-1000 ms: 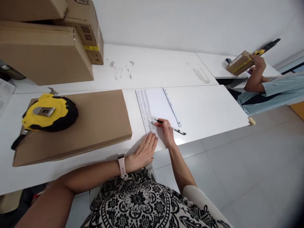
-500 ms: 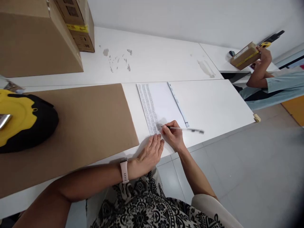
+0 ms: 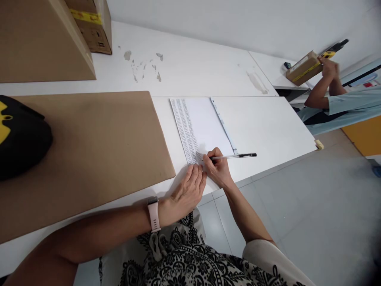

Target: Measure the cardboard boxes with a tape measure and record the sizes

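Right hand (image 3: 218,169) pinches slim clear-barrelled pen with black ends (image 3: 232,156) over white printed paper (image 3: 206,125), frame centre; left hand (image 3: 188,188) lies flat, fingertips at paper's lower edge. Flat brown cardboard (image 3: 119,135) left; white tabletop (image 3: 262,125) extends right to its edge.

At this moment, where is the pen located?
In the head view, the pen is right of centre, held in the right hand; its tip is at the near end of the columns on the paper, close to the left hand.
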